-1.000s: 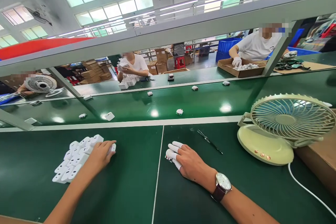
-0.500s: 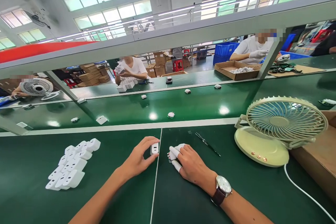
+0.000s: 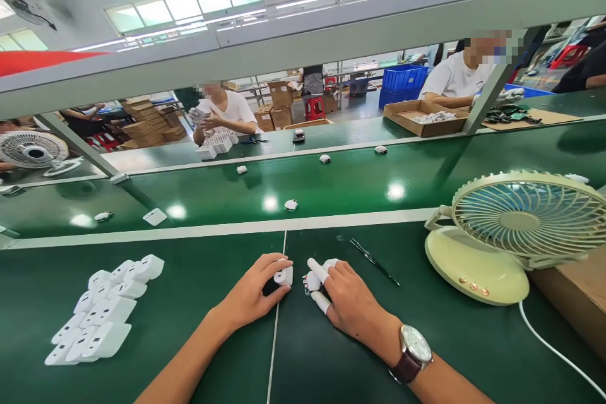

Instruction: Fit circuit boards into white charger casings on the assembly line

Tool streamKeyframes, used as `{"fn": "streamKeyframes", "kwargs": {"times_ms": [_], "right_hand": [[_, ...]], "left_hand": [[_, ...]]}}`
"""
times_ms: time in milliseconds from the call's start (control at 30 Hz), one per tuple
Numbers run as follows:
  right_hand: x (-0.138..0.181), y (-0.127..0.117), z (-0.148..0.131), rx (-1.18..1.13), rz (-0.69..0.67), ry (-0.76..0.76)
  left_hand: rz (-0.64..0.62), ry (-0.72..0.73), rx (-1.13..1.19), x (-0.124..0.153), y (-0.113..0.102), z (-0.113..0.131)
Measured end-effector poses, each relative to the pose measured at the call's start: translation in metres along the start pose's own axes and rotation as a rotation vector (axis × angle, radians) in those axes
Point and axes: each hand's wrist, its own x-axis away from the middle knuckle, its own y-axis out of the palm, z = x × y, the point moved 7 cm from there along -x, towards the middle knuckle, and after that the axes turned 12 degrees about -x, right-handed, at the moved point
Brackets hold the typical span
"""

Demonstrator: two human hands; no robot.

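My left hand pinches a white charger housing between thumb and fingers, with the slotted end partly showing. Close to its right, my right hand has white finger cots on several fingers and a watch at the wrist. Thumb and fingers of that hand close around a small circuit assembly with a white wrapped body and metal parts at its left end. A narrow gap separates the two pieces. Black tweezers lie on the green bench beyond my right hand.
Several white charger housings stand grouped at the left. A yellowish fan and a cardboard box are at the right. Behind a pale rail, a green belt carries scattered assemblies. Co-workers sit across it.
The charger housing in my left hand has turned, so its slotted face shows less. My right index finger has lifted slightly, exposing more of the assembly. The view has shifted, and belt pieces appear farther left.
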Motion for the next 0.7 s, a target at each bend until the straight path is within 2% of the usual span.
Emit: {"fn": "streamKeyframes", "kwargs": {"times_ms": [200, 433, 600, 700], "right_hand": [[0.001, -0.003, 0.000, -0.052, 0.064, -0.011], [0.000, -0.003, 0.000, -0.096, 0.053, -0.022], [0.001, -0.003, 0.003, -0.109, 0.050, 0.014], [0.002, -0.003, 0.001, -0.092, 0.061, -0.018]], "left_hand": [[0.073, -0.179, 0.162, 0.006, 0.000, -0.015], [0.070, -0.110, 0.086, 0.008, 0.005, -0.009], [0.084, -0.102, 0.179, 0.008, 0.008, -0.007], [0.065, -0.124, 0.284, 0.008, 0.012, -0.005]]}}
